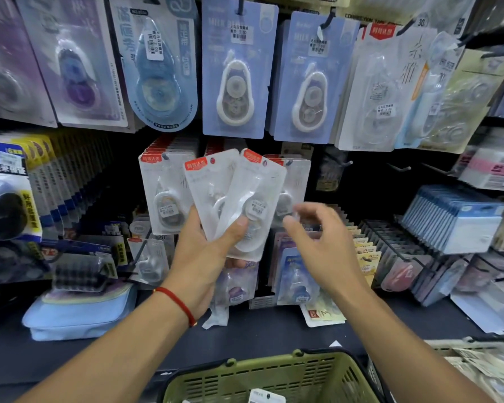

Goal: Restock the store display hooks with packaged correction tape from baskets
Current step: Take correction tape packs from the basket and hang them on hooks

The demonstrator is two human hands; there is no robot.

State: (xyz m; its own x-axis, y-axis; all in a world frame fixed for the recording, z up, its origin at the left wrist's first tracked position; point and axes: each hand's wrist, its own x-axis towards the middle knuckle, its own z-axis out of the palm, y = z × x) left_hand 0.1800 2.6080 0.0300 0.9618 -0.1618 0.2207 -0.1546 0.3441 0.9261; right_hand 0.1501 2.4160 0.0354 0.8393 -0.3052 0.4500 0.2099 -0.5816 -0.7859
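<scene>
Head view, mid-restock: left hand (207,251) holding a fanned pair of correction tape packs (239,199) in front of the display, thumb pressed across the lower blister, remaining fingers curled behind the cards. Right hand (317,234) just beside the packs, not touching, fingers loosely spread and slightly blurred, holding nothing. Packs: clear blister on a white card, red header tab at top with a hang hole beside it, small price sticker on the front one; white dispenser visible inside. Matching packs already hanging on two hooks directly behind, left stack (163,193) fuller in appearance, right stack (291,181) partly hidden by the held cards. Bare hooks (402,168) further right on the same row. Green basket (274,376) at the bottom edge, below both arms, one more white pack (266,398) showing inside. Step judged: separating one pack from the fan for hanging. Next move likely calls for a pinch near the red tab by the right hand, hang hole lined up with a hook tip, card kept flat to slide on. Hook choice cannot be told.
</scene>
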